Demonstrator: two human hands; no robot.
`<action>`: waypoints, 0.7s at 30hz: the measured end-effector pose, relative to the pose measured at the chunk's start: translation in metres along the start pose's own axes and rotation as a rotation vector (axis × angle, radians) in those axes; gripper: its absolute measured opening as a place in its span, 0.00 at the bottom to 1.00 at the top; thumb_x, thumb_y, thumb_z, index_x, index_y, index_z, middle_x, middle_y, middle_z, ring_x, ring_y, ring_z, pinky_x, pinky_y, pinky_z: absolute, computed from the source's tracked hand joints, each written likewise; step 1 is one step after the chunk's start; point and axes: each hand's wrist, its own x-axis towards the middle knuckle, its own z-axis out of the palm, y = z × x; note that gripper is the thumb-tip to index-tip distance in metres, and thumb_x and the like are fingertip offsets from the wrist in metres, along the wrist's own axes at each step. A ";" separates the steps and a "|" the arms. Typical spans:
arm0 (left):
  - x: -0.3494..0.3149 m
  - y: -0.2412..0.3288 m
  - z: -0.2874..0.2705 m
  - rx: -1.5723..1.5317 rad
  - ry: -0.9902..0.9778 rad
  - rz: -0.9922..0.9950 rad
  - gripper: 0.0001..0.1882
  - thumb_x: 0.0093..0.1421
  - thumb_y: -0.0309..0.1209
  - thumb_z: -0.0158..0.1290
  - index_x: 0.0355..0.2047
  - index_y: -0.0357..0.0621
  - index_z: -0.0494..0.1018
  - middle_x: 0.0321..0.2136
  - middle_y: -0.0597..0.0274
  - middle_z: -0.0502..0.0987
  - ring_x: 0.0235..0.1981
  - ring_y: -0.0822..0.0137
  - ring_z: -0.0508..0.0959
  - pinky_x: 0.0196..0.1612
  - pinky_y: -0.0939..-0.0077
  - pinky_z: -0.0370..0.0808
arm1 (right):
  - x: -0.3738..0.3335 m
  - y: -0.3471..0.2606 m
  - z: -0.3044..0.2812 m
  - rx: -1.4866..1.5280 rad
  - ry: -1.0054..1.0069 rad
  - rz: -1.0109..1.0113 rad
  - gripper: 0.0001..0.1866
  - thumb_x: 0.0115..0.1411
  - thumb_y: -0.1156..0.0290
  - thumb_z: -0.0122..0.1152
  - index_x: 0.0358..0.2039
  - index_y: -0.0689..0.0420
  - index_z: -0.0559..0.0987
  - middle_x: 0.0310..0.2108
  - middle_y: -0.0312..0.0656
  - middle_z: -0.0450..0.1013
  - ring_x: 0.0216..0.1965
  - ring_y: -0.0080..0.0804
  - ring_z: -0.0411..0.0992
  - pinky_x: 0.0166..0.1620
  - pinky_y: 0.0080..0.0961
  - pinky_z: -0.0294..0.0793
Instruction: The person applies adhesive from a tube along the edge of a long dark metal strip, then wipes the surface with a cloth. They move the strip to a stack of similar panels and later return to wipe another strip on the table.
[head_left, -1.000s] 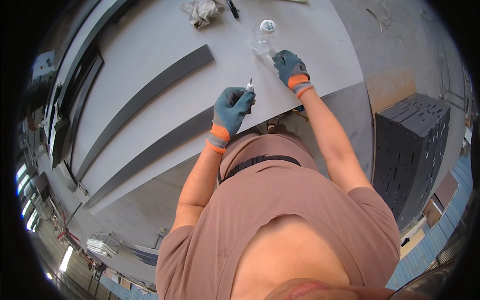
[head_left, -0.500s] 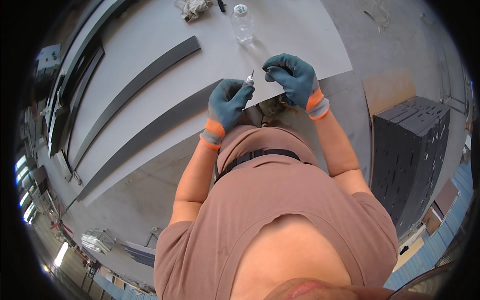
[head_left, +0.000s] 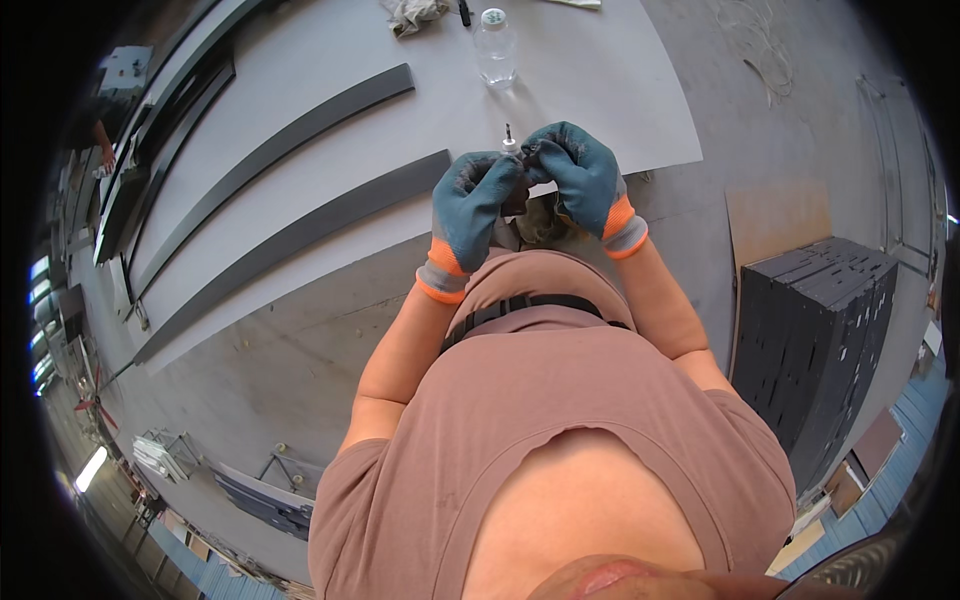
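A small white tube with a thin dark tip [head_left: 509,145] points up and away from me between my hands. My left hand [head_left: 470,205], in a teal-and-grey glove with an orange cuff, is closed around it with thumb and fingers. My right hand [head_left: 580,175], gloved the same way, is curled closed right beside the tube, its fingertips meeting the left ones. Whether those fingers hold something small, I cannot make out. A dark brown shape [head_left: 516,199] shows just below the fingertips; its kind is unclear. Both hands are above the near edge of a white tabletop [head_left: 590,90].
Long dark grey strips [head_left: 330,205] lie on the tabletop to the left. A clear bottle [head_left: 495,55] with a white lid stands beyond my hands, near a crumpled cloth [head_left: 415,14]. A dark stack of panels [head_left: 810,340] stands at right. Another person's arm [head_left: 103,140] shows far left.
My right hand has moved left and down to meet the left hand at the white tube. My left hand has shifted slightly right. The view has moved a little, and another person's arm now shows.
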 end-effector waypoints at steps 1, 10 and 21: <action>-0.002 0.002 0.002 -0.007 0.002 -0.007 0.14 0.70 0.34 0.57 0.46 0.33 0.75 0.34 0.55 0.83 0.32 0.71 0.80 0.38 0.75 0.80 | -0.001 0.001 -0.001 -0.029 -0.004 -0.013 0.08 0.71 0.75 0.54 0.43 0.65 0.79 0.35 0.38 0.78 0.34 0.20 0.75 0.40 0.22 0.76; -0.002 -0.006 0.007 -0.113 -0.067 0.018 0.13 0.71 0.34 0.55 0.43 0.33 0.75 0.29 0.61 0.80 0.28 0.74 0.78 0.34 0.78 0.76 | 0.002 -0.002 -0.014 -0.590 0.018 -0.437 0.09 0.58 0.80 0.64 0.39 0.61 0.85 0.36 0.44 0.79 0.40 0.35 0.77 0.43 0.29 0.79; 0.009 -0.009 -0.005 -0.133 -0.179 0.039 0.12 0.72 0.33 0.52 0.44 0.33 0.76 0.33 0.61 0.80 0.32 0.73 0.78 0.38 0.78 0.76 | 0.014 -0.003 -0.016 -0.480 -0.043 -0.406 0.06 0.60 0.77 0.62 0.38 0.62 0.82 0.41 0.46 0.78 0.45 0.40 0.77 0.49 0.32 0.77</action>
